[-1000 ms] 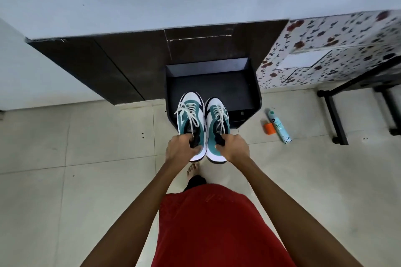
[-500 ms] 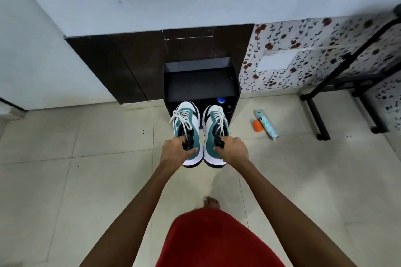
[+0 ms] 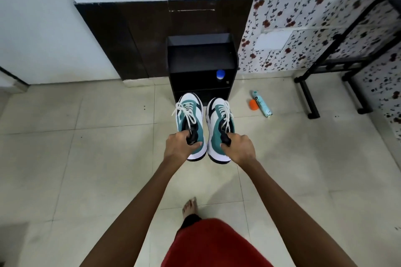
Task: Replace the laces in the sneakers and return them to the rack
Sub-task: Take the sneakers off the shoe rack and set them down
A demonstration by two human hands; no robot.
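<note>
Teal-and-white sneakers (image 3: pixel 191 119) with white laces (image 3: pixel 186 112) hang side by side above the floor (image 3: pixel 86 158), just in front of the black shoe rack (image 3: pixel 199 54). The left hand (image 3: pixel 179 147) grips one by its heel collar; the right hand (image 3: pixel 239 147) grips the other likewise.

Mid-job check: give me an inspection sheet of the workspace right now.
Surface: pale tiled floor.
Job's things: left-hand sneaker and right-hand sneaker, both laced white, held in the air before the black rack, not on it.
Clutter: spray can lying on the floor right of the rack, orange cap beside it; blue-capped item on a rack shelf.
Grippers: left hand grips the left-hand sneaker at its opening; right hand grips the right-hand sneaker likewise.
Cables: nothing seen.
Surroundings: dark wall panel behind the rack; floral wall covering and black metal frame at right.
</note>
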